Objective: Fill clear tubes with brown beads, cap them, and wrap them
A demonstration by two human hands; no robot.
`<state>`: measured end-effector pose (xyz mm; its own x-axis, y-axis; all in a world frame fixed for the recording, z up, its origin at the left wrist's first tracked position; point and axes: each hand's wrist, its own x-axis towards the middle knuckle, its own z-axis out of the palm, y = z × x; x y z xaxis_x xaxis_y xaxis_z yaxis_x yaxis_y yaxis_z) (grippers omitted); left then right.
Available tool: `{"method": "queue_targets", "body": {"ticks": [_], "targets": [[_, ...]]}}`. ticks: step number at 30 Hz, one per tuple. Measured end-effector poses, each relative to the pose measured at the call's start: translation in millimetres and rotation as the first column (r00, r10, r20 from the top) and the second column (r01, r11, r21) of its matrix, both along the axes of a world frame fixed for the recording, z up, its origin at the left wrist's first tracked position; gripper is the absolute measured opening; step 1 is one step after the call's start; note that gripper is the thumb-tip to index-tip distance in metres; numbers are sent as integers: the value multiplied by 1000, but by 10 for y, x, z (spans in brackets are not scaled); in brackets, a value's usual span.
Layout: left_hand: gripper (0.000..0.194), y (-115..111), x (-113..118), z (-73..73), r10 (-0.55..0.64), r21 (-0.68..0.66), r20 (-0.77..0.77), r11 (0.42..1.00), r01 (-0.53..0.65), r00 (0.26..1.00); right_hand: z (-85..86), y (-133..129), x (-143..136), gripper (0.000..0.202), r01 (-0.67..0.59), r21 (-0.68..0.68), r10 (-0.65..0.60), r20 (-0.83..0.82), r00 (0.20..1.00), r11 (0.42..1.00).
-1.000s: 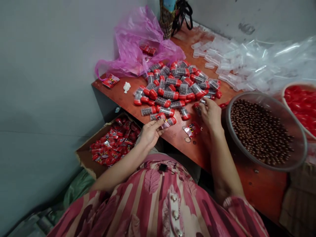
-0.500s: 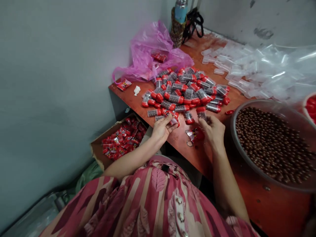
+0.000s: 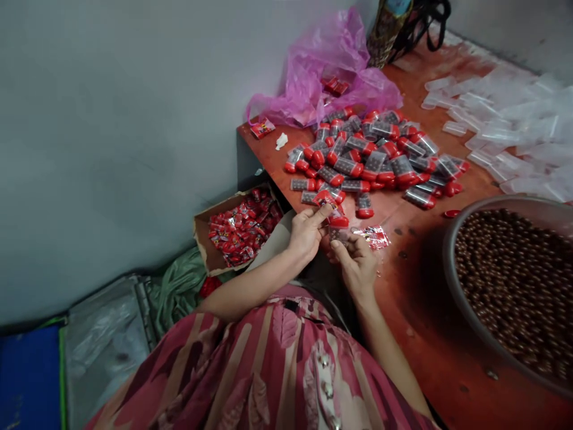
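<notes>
My left hand (image 3: 308, 233) is closed, pinching a red printed clear plastic sleeve (image 3: 326, 199) between thumb and fingers. In my right hand (image 3: 358, 260) is a clear tube (image 3: 339, 222) of dark balls, its red cap pointing up toward the sleeve. Cap and sleeve meet or overlap; whether the cap is inside it I cannot tell. Another red printed sleeve (image 3: 376, 237) lies flat on the table just beyond my right hand. A single red-capped tube (image 3: 364, 206) stands apart from the large pile of filled tubes (image 3: 373, 161).
A grey basin (image 3: 449, 251) of brown balls stands at right on the red table (image 3: 416, 286). Empty clear tubes (image 3: 514, 119) spread behind it. A pink plastic bag (image 3: 308, 71) lies at the back. Below the left edge sits a cardboard box (image 3: 201, 239) of red-wrapped pieces.
My right hand has brought the tube from the pile's front edge left and down to the sleeve in my left hand. The camera view has swung left and downward.
</notes>
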<state>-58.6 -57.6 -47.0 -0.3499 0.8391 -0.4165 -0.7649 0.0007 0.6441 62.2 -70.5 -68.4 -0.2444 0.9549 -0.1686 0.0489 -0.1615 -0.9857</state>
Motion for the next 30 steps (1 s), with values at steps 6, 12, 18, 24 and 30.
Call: {"method": "queue_targets", "body": {"ticks": [6,12,18,24,30], "targets": [[38,-319,-117,110,-138,39,-114,989,143,984,-41,-178,-101,25,-53,42,55,-60,997,998],[38,-642,-224,139,-193,51,-103,979,199,976,-19,-475,-188,23,33,259,-53,70,996,965],[38,-902,-332,141,-386,40,-195,915,401,902,87,-664,-168,25,-114,18,116,-179,977,993],[36,-1054,-255,85,-401,53,-189,907,418,896,108,-807,-155,23,7,207,-3,-21,1000,978],[32,-1044,-286,9,-353,50,-133,931,362,926,53,-846,-165,39,-92,-11,85,-290,953,996]]}}
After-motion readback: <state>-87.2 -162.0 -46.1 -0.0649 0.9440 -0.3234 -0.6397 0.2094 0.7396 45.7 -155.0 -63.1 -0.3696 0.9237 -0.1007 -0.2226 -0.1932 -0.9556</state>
